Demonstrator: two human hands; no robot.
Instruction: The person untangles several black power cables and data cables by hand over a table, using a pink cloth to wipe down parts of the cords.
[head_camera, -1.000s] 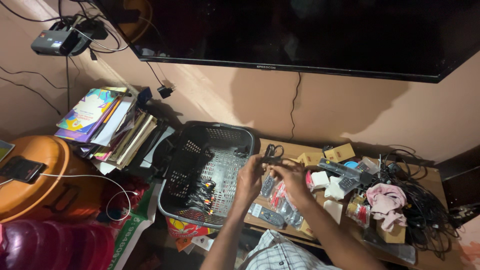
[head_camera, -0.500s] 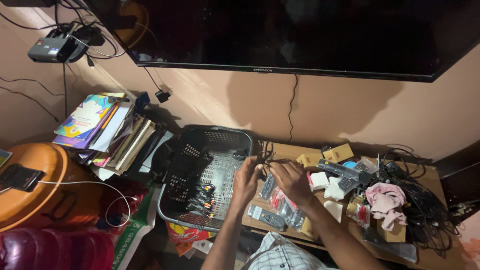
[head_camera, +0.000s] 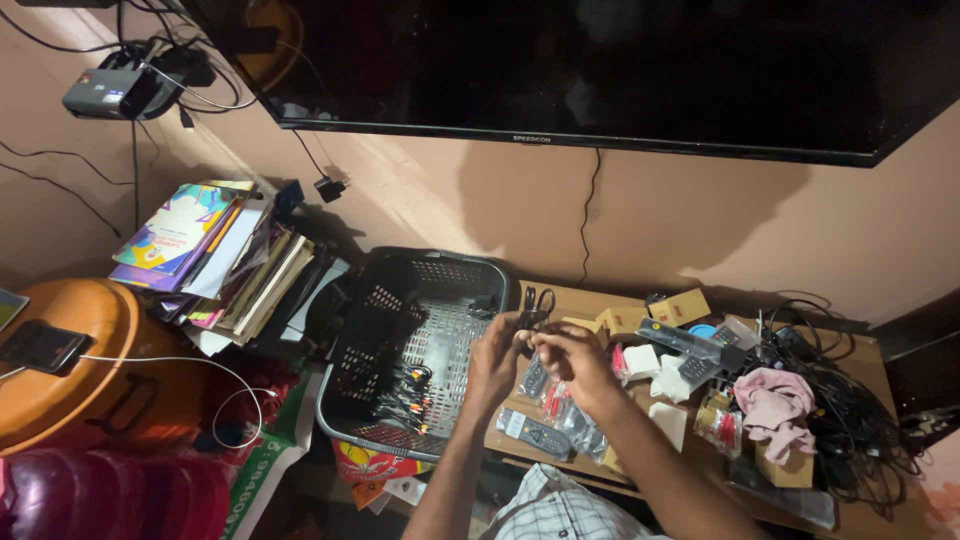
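While both hands meet over the near edge of the cluttered wooden table (head_camera: 590, 300), the left hand (head_camera: 497, 352) and the right hand (head_camera: 570, 358) pinch a thin black cable (head_camera: 530, 312) between their fingertips, fingers closed narrowly on it and the cord bunched just above the knuckles. That cable sits right at the gap between the table and the dark plastic laundry basket (head_camera: 400, 330) to the left, whose perforated floor holds a small bundle of coloured plug leads (head_camera: 405, 390). Under the hands lie flat remote controls (head_camera: 533, 433) and small packets, touching one another. Further right, a crumpled pink cloth (head_camera: 775, 410) rests beside a tangle of black wires (head_camera: 860, 420), with small yellow-brown cardboard boxes (head_camera: 680, 307) near the wall. Above it all hangs a big black flat screen (head_camera: 600, 70). Off to the left, a leaning pile of books and papers (head_camera: 215, 255) stands beside the basket, and a dark phone (head_camera: 40, 346) lies on an orange round lid (head_camera: 70, 370), a white cord trailing from it.
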